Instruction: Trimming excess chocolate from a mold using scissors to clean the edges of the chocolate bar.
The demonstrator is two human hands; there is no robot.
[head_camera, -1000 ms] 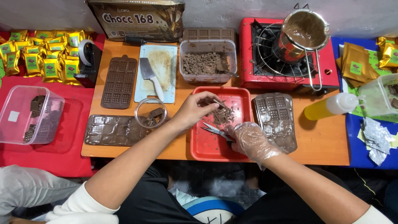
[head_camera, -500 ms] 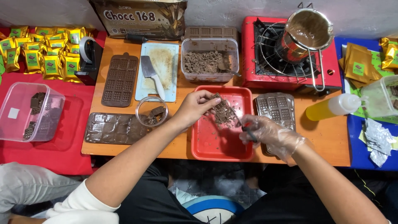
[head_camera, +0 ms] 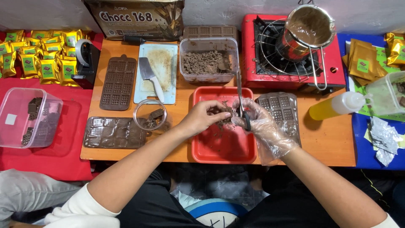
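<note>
Your bare left hand (head_camera: 202, 118) pinches a chocolate lump (head_camera: 221, 115) over the red tray (head_camera: 223, 147); gloved right hand (head_camera: 261, 124) grips a knife (head_camera: 239, 90) upright beside it. Risk: blade slips toward your left fingers, or crumbs scatter past the tray rim.

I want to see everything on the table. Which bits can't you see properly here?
Head view:
- Brown chocolate piece over the red plastic tray: mostly covered by the bare left hand.
- Thin metal tool: its lower end hidden in the gloved right hand.
- Clear plastic tub: cut off by the right edge.
</note>
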